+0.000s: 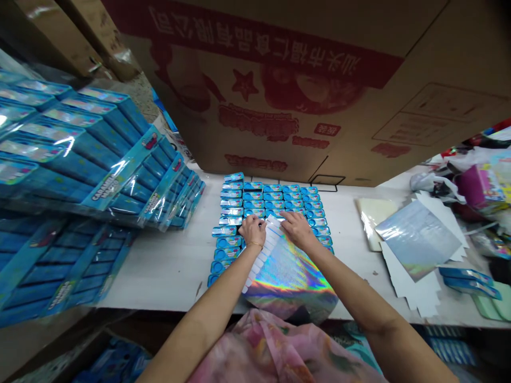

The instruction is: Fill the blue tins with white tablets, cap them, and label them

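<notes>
A grid of small blue boxes (275,198) lies in rows on the white table (167,266). Over its near part rests a holographic sticker sheet (287,274) with a white strip of labels along its left edge. My left hand (252,230) is at the sheet's far left corner, fingers curled on the label strip; a bracelet is on that wrist. My right hand (294,226) presses on the sheet's far end, fingers bent down onto it beside the boxes.
Shrink-wrapped packs of blue boxes (99,154) are stacked at the left. A big printed cardboard carton (287,96) stands behind. More holographic and white sheets (417,239) lie at the right, with loose blue boxes (469,279) and clutter beyond.
</notes>
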`<state>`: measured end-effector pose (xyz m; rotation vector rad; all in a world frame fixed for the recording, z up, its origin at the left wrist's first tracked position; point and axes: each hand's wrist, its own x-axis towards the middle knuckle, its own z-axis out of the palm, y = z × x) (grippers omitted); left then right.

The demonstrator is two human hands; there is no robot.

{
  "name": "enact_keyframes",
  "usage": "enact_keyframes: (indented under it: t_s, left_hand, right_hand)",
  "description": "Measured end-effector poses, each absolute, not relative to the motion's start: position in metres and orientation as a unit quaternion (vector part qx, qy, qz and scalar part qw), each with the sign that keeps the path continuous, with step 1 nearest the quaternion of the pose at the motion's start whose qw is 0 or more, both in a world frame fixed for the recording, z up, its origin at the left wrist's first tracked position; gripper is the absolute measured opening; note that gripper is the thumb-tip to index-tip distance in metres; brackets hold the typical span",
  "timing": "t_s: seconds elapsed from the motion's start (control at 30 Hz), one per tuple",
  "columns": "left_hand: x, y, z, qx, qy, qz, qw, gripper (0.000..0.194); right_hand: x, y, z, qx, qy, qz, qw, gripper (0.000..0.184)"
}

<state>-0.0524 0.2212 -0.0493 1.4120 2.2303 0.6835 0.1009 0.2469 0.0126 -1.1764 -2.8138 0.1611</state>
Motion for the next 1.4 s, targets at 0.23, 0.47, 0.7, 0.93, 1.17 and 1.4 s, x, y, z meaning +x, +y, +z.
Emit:
enact_keyframes:
  t_s: [0.23,0.47,0.7,0.93,1.17,1.4]
  left_hand:
    - [-0.07,0.208,-0.035,0.406,0.689,0.454,0.392,0.027]
    - [-0.113,0.15,-0.015,0.212,0.573,0.537,0.582,0.046]
    - [-0.169,0.128,-0.034,0.172,0.632,0.567,0.5,0.042]
    - [-0.211,0.136,-0.054,0.172,0.685,0.538,0.459,0.04]
    - [-0.209,0.141,-0.071,0.184,0.676,0.522,0.487,0.038]
    - [-0.2,0.144,-0.091,0.217,0.703,0.484,0.474,0.03]
  right_hand:
    - [0.09,0.233,0.067,-0.531,-0.776,0.292,0.173,0.011]
    - [0.04,0.215,0.025,-0.558,-0.513,0.599,0.259,0.015]
    - [-0.029,0.184,-0.015,-0.585,-0.504,0.578,0.263,0.019]
    - [-0.077,0.179,-0.03,-0.623,-0.651,0.378,0.21,0.02]
    - [-0.076,0.174,-0.03,-0.634,-0.719,0.257,0.12,0.021]
    - [-0.067,0.172,-0.027,-0.595,-0.795,0.12,0.022,0.023]
